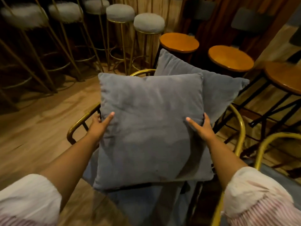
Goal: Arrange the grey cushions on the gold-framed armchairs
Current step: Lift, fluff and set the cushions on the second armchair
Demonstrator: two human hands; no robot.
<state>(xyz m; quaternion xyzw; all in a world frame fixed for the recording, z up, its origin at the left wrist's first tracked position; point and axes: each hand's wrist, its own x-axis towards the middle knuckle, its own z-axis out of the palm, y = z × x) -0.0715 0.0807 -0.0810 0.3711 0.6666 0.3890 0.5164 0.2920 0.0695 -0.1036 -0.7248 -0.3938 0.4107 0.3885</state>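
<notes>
A large grey cushion [149,128] fills the middle of the head view, held upright over the seat of a gold-framed armchair [81,121]. My left hand [99,126] grips its left edge with the thumb on the front. My right hand [203,128] grips its right edge the same way. A second grey cushion [218,88] leans tilted behind it against the chair's back. The grey seat pad [146,206] shows below the held cushion.
A second gold-framed armchair [267,144] stands at the right. Fluffy gold-legged bar stools [149,22] line the back. Round wooden stools [179,42] with black legs stand at the back right. Wooden floor [40,128] lies to the left.
</notes>
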